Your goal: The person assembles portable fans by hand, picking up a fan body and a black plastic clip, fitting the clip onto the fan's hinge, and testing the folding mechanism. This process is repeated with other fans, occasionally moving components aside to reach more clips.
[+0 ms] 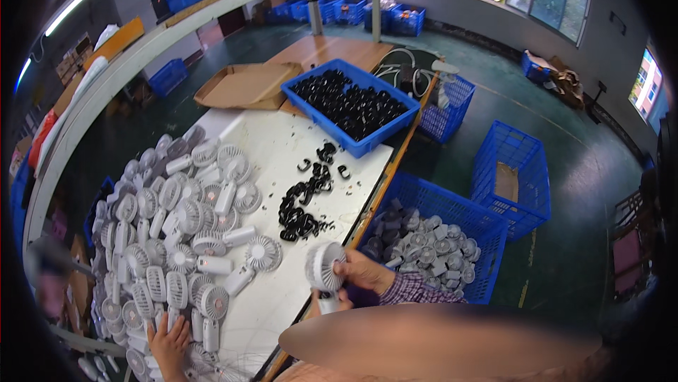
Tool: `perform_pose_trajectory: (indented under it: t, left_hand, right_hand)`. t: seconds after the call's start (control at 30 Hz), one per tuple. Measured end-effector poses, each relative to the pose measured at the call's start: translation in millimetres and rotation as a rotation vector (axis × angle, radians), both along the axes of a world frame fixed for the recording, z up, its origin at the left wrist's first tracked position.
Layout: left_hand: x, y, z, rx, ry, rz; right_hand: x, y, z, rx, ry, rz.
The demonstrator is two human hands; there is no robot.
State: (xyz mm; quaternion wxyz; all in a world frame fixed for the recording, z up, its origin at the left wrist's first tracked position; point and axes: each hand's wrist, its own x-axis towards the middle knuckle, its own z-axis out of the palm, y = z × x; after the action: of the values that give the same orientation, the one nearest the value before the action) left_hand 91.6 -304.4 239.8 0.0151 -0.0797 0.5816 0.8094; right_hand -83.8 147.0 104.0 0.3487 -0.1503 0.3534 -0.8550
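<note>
A white handheld fan (324,266) is upright at the table's right edge. My right hand (369,270), in a plaid sleeve, has its fingers closed on the fan's round head. Lower down, my left hand (342,303) is wrapped round the handle; its arm is hidden behind a large blurred shape. To the left lies a heap of similar fans (191,216), white and grey. Another person's hand (168,343), judging by its bare forearm, rests on the heap's near end with fingers spread. Small black curved plastic parts (300,219) are strewn over the white tabletop (272,138).
A blue tray (364,147) full of black parts stands at the table's far end, beside a flat cardboard tray (247,85). Right of the table, a blue crate (491,255) holds more fans. Another blue crate (519,170) is beyond it. A shelf frame (134,50) arches over the left.
</note>
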Motion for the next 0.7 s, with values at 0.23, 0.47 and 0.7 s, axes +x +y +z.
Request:
perform_pose_trajectory:
  t: [0.23, 0.47, 0.7]
  left_hand:
    - [-57.0, 183.0, -21.9, -0.03, -0.079, -0.287]
    - [-64.5, 285.4, -84.6, 0.627, -0.266, -0.468]
    - [-39.5, 288.1, -91.7, 0.822, -0.29, -0.345]
  right_hand:
    - [-5.0, -30.2, 26.4, 0.125, 0.053, -0.213]
    - [32.5, -32.2, 11.6, -0.21, -0.148, 0.172]
    - [57.7, -32.5, 21.8, -0.164, -0.288, 0.203]
